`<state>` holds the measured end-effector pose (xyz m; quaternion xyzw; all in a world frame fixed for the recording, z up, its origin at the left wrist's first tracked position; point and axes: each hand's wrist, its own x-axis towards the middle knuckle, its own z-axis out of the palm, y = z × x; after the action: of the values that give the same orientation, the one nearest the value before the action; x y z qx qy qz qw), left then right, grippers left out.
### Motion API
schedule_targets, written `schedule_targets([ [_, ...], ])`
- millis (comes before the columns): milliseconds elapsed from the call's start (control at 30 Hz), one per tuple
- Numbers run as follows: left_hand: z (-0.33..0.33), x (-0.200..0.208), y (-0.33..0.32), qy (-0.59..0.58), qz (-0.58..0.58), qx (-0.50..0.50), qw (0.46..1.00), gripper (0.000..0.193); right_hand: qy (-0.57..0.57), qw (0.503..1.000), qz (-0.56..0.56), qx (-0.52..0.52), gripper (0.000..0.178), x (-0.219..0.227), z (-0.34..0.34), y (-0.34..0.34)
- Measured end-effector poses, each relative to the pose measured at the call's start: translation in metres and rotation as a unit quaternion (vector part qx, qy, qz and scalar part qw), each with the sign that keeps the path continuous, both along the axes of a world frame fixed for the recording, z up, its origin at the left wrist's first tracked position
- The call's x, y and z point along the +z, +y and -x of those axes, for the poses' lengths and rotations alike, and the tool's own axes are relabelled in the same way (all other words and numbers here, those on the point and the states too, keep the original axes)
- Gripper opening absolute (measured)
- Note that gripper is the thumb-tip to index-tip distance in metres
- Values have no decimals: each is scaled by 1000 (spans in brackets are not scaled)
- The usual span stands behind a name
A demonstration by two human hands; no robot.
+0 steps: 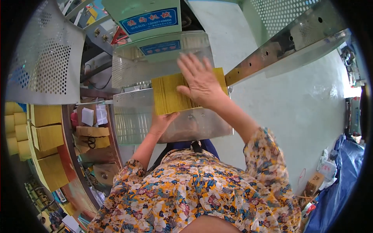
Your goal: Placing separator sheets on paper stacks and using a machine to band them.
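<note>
where the head view shows a yellow stack point(168, 92) over the far edge of a steel tray point(204, 127), toward its right corner, level palm pressure should keep it square. right hand point(200, 84): grip apart, flat on top; left hand point(161, 124): at the near edge, fingers hidden, closure cannot be told. long axis: left-right, right end angled slightly away.

The rectangular mustard-yellow stack of paper sheets point(167, 93) shows thin darker lines along its left part. The loose floral fabric top point(202, 182) carries white, dark-red and blue blossoms over orange. The pale-green metal machine housing point(124, 7) bears a rectangular deep-blue plate point(149, 21) with pale lettering. Dark round holes dot the grey metal panel point(54, 66); the crumpled plastic tarpaulin point(338, 190) is vivid blue
</note>
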<state>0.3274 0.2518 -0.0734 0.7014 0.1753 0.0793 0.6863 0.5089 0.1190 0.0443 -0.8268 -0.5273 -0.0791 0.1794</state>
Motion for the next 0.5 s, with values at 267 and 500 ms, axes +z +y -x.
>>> schedule_targets([
  [267, 11, -11, 6, -15, -101, -4, 995, 37, -61, 996, -60, -14, 75, 54, -12, 25],
  [500, 15, -28, 12, -8, -105, 21, 994, 39, -34, 999, -18, 34, 72, 50, -9, 38],
])
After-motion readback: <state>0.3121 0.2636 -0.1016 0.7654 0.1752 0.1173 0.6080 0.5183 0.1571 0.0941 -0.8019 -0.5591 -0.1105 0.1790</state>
